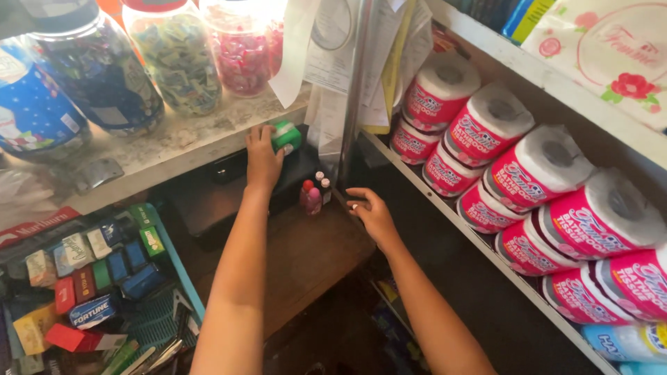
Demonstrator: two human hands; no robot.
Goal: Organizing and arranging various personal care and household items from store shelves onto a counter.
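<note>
My left hand (pixel 262 158) reaches up under the edge of the marble counter (pixel 160 149) and grips a small green and white pack (pixel 285 136). My right hand (pixel 372 212) rests with curled fingers on the corner of a brown wooden shelf (pixel 306 257), holding nothing. Between the two hands stand small bottles (pixel 313 194), pink and red, with dark caps. A black box (pixel 215 201) lies on the wooden shelf behind my left forearm.
Large plastic jars (pixel 174 55) of wrapped sweets stand on the counter. A teal basket (pixel 139 278) of small coloured packs sits lower left. Pink-wrapped toilet paper rolls (pixel 528 173) fill a sloping white shelf on the right. Paper slips (pixel 333 48) hang on a metal post.
</note>
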